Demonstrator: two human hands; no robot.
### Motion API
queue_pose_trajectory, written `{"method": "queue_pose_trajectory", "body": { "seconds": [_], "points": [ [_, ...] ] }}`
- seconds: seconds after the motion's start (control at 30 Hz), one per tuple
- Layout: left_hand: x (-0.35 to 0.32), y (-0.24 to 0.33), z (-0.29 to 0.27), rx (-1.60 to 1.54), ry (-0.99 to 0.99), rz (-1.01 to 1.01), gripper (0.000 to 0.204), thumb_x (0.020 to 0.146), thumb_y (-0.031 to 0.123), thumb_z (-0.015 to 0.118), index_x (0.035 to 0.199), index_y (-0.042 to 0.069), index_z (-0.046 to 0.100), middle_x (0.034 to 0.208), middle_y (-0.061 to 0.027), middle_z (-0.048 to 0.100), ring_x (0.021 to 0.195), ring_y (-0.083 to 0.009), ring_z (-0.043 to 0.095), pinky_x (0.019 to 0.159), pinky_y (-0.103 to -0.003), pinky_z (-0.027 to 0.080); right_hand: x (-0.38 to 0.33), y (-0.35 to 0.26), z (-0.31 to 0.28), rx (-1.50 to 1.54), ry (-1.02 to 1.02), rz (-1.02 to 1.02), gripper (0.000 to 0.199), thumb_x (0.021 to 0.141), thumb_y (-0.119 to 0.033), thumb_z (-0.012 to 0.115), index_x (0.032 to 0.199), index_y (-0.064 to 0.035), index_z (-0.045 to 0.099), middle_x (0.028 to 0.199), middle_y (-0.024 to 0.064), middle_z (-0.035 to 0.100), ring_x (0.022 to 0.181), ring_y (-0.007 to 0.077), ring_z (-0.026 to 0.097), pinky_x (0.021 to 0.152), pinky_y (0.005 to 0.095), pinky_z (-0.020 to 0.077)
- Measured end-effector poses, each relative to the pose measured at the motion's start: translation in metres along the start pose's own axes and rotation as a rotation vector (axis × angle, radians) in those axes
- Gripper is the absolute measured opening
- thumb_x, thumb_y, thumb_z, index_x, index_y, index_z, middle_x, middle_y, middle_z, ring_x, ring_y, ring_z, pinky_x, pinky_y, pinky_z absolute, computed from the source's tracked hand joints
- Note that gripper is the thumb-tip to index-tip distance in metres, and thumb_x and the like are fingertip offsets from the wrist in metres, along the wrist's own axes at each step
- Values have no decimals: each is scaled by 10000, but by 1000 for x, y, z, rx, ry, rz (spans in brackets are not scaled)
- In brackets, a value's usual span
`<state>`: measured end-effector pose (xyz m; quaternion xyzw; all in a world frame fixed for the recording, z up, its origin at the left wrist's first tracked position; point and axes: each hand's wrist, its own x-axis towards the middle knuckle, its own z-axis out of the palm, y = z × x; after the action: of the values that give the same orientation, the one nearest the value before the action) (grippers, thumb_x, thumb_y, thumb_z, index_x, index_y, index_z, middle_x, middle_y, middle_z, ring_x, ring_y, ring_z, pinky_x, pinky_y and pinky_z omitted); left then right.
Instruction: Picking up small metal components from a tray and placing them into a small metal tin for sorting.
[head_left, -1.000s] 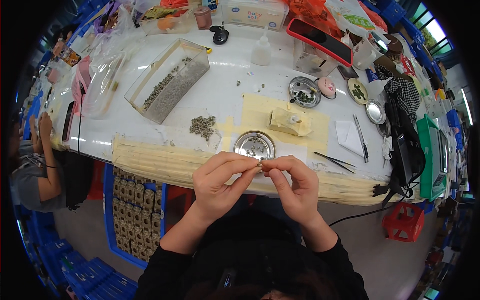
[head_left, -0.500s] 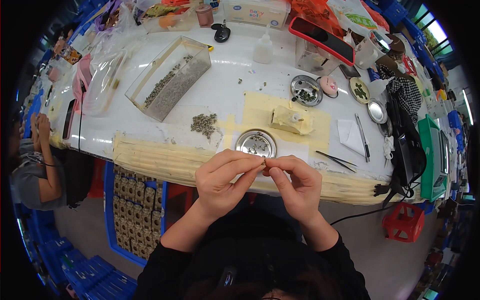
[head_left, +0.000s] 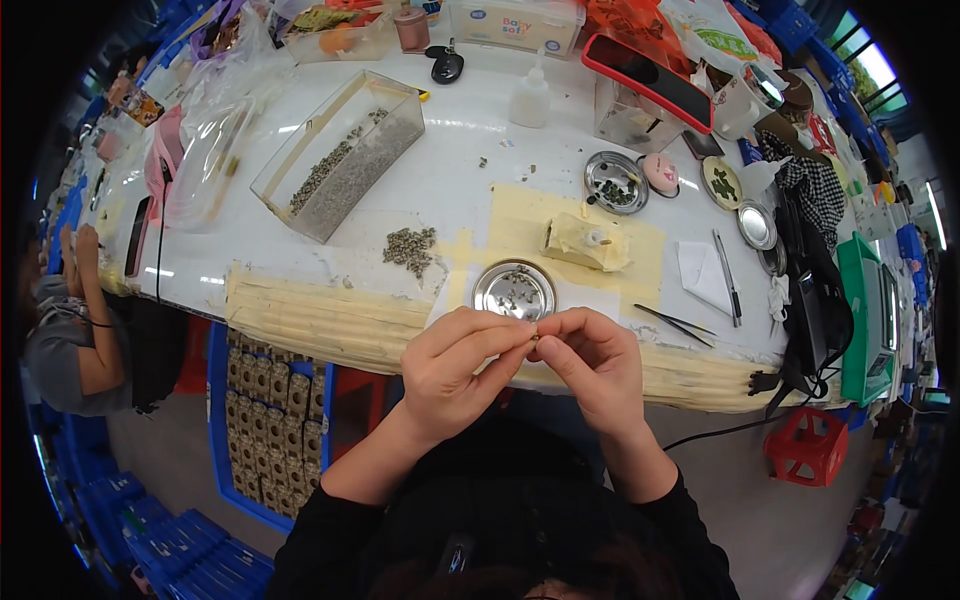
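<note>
We pinch a tiny part [head_left: 534,331] between the fingertips of our left hand [head_left: 462,362] and right hand [head_left: 590,362], both closed on it, just off the table [head_left: 450,190] edge. A round metal dish [head_left: 514,291] sits just beyond, tweezers [head_left: 676,323] lie to its right, a loose pile [head_left: 410,246] to its left.

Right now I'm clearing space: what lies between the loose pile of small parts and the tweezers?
Head view: a round metal dish holding a few small parts.
</note>
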<state>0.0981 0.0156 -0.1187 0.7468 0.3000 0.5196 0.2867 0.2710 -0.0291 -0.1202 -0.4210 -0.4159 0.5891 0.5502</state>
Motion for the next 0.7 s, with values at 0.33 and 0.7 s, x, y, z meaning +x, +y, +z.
{"method": "queue_pose_trajectory", "body": {
  "seconds": [0.33,0.7],
  "points": [
    [4,-20,-6,340,-46,-106,149,777,15,741,920,30,706,840,-66,624,762,-242,605,653,-343,493,4,-4,-9,-403,213,-232,149,894,-47,677,1014,41,683,927,87,697,822,128,629,783,255,488],
    [14,-31,-19,322,1,-188,106,812,8,718,916,3,703,803,-80,575,713,-224,555,630,-321,449,1,-5,-17,-419,266,-249,131,904,-34,652,1012,33,686,913,88,700,823,138,627,783,265,477]
  ]
}}
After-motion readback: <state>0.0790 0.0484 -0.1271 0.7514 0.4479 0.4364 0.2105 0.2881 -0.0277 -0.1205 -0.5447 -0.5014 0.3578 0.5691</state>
